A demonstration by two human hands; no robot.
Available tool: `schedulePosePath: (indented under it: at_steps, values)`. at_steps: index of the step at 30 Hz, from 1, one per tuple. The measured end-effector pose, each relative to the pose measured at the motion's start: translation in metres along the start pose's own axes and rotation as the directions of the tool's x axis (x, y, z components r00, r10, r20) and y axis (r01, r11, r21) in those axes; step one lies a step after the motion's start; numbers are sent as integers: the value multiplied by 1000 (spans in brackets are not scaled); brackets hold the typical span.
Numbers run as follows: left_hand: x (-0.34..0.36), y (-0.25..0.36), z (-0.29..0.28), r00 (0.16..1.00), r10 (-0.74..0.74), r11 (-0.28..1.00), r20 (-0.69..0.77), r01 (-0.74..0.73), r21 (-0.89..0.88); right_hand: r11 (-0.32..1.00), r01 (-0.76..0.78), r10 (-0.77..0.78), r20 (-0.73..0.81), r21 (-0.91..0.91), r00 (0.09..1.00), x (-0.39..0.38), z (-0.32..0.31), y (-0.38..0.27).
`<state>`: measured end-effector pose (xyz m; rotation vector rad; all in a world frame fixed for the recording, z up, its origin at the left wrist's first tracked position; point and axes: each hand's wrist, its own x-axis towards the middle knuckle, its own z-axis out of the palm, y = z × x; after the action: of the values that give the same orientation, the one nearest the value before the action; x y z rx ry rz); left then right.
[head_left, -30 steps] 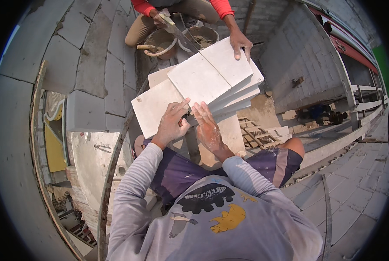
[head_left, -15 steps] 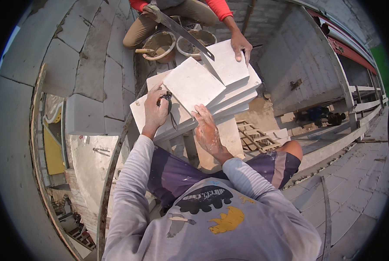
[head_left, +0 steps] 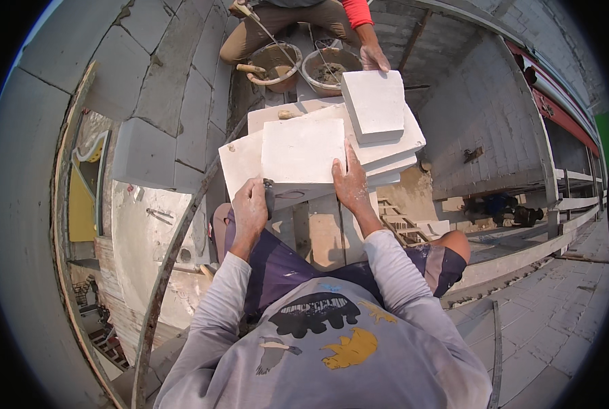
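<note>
A white lightweight block [head_left: 303, 144] lies flat on a stack of similar pale blocks [head_left: 240, 158] in front of me. My left hand [head_left: 250, 210] is closed around a small black tape measure [head_left: 270, 196], by the block's near left corner. At the near right corner, my right hand [head_left: 351, 183] grips the block, fingers along its right edge and thumb by the corner. A second white block [head_left: 374, 103] with a slanted side rests on the stack to the right. A co-worker's hand [head_left: 372, 57] touches its far edge.
The co-worker sits opposite, holding a handsaw [head_left: 269, 33] upright over two mortar buckets [head_left: 277, 83]. A wooden handle [head_left: 289, 114] lies on the stack behind the block. Block wall [head_left: 148, 146] rises at left. Drops to a lower level show left and right, with a wooden ladder [head_left: 401, 225] below.
The block before me has turned to lie square to me. My left hand moved nearer with the tape measure; my right shifted right. The co-worker's saw lifted from the second block.
</note>
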<state>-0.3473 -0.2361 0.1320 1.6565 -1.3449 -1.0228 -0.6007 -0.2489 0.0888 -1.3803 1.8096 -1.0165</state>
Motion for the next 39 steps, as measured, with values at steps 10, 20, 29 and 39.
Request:
schedulePosePath:
  at_steps: [10,20,29,39]
  values:
    - [-25,49,-24,979,130,990,155,-136,34,963,236,-269,519,131,811,-14,10,-103]
    - [36,29,-50,942,-91,946,324,-20,324,969,-91,-37,499,229,866,49,30,-80]
    - [106,23,-77,757,-412,783,507,9,622,960,242,-194,288,-141,938,132,17,-56]
    - [124,37,-69,758,-409,825,508,69,561,867,493,-440,354,-70,825,122,5,-49]
